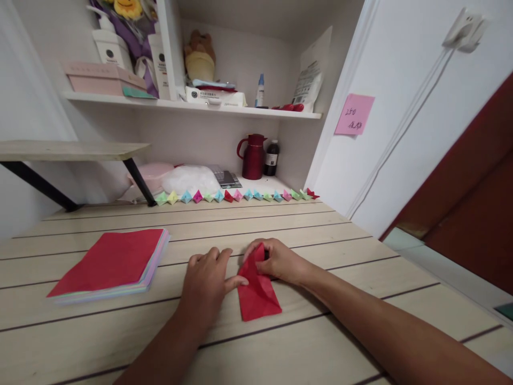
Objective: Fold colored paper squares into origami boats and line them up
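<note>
A partly folded sheet of red origami paper (259, 297) lies on the wooden tabletop in the middle of the head view, its upper part lifted and bent. My right hand (276, 260) pinches that raised upper part between thumb and fingers. On the paper's left edge rests the thumb of my left hand (210, 280); its other fingers are apart and hold nothing. To the left sits a stack of square coloured paper (112, 262) with a red sheet on top.
A row of small folded paper pieces (228, 196) in several colours lines the table's back edge. Behind stand a dark red jug (253, 158) and a dark bottle (271, 159). A small raised shelf (72, 151) on black legs is at the left.
</note>
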Available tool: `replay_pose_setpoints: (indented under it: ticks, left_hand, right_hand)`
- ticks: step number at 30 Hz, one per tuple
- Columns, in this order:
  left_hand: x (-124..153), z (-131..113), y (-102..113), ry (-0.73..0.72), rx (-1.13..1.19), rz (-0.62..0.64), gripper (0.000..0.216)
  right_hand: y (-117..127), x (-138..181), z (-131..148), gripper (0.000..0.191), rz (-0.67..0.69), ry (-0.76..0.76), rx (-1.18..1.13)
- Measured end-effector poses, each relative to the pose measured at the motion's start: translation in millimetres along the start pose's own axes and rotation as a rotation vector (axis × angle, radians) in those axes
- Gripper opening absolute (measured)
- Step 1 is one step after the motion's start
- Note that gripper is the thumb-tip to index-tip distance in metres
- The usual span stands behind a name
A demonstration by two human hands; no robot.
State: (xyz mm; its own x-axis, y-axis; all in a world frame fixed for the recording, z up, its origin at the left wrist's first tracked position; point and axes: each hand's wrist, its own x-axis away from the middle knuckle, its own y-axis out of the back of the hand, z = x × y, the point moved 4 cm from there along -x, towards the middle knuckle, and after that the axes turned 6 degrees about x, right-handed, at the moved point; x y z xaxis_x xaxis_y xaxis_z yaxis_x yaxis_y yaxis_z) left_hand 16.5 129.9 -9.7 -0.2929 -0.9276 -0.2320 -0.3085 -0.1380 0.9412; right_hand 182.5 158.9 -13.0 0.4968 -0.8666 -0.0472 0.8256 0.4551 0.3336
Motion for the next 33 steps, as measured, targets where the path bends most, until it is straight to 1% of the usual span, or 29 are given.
replay_pose_setpoints:
  ticks: [2, 4, 6, 10, 13, 15, 18, 19, 20, 23, 24, 27, 31, 33]
  left_hand:
    - [-0.4, 2.9, 1.0, 0.003, 0.067, -0.006, 0.057]
    - [-0.3, 5.2, 1.8, -0.003, 0.144, -0.004, 0.051]
    - [0.0, 5.5, 2.3, -0.017, 0.19, -0.002, 0.043]
    - [0.4, 1.8, 1.0, -0.028, 0.149, 0.0, 0.036]
    - [0.8, -1.0, 0.0, -0.028, 0.09, -0.012, 0.033]
    - [1.2, -1.9, 0.1, -0.027, 0.074, -0.019, 0.031]
    - [1.6, -2.4, 0.2, -0.021, 0.082, -0.004, 0.033]
    - [1.6, -2.5, 0.1, -0.017, 0.083, 0.005, 0.034]
    - [1.6, -2.7, 0.1, -0.016, 0.083, 0.01, 0.036]
    - [1.8, -3.2, 0.3, -0.021, 0.069, 0.006, 0.039]
    - [2.1, -3.3, 0.1, -0.026, 0.065, 0.006, 0.038]
    - [2.6, -2.7, -1.4, -0.034, 0.063, 0.009, 0.037]
    - [2.7, -1.5, -3.1, -0.046, 0.062, -0.004, 0.04]
    - [2.8, -1.2, -2.9, -0.051, 0.042, -0.014, 0.039]
  right_hand:
    - [3.0, -0.9, -1.8, 0.019, -0.057, 0.022, 0.032]
    - [7.7, -1.4, -3.4, 0.015, -0.13, 0.044, 0.093]
    - [11.5, -1.4, -4.2, 0.014, -0.162, 0.07, 0.153]
    - [13.7, 0.1, -3.9, 0.01, -0.172, 0.126, 0.24]
    - [11.2, 1.5, -3.3, 0.013, -0.181, 0.143, 0.33]
    - [9.0, 1.4, -3.7, 0.017, -0.18, 0.13, 0.345]
    - [6.6, -0.8, -3.6, 0.031, -0.19, 0.129, 0.295]
    - [5.9, -2.0, -3.4, 0.033, -0.199, 0.129, 0.297]
    - [5.4, -3.2, -3.3, 0.031, -0.212, 0.125, 0.32]
    - [2.7, -6.6, -4.0, 0.01, -0.226, 0.088, 0.436]
    - [1.5, -7.4, -4.8, 0.006, -0.218, 0.073, 0.452]
    - [-0.1, -8.5, -8.0, 0.002, -0.198, 0.038, 0.414]
    - [0.7, -9.2, -13.6, 0.01, -0.173, -0.022, 0.333]
    - [0.5, -9.3, -15.3, 0.011, -0.156, -0.055, 0.318]
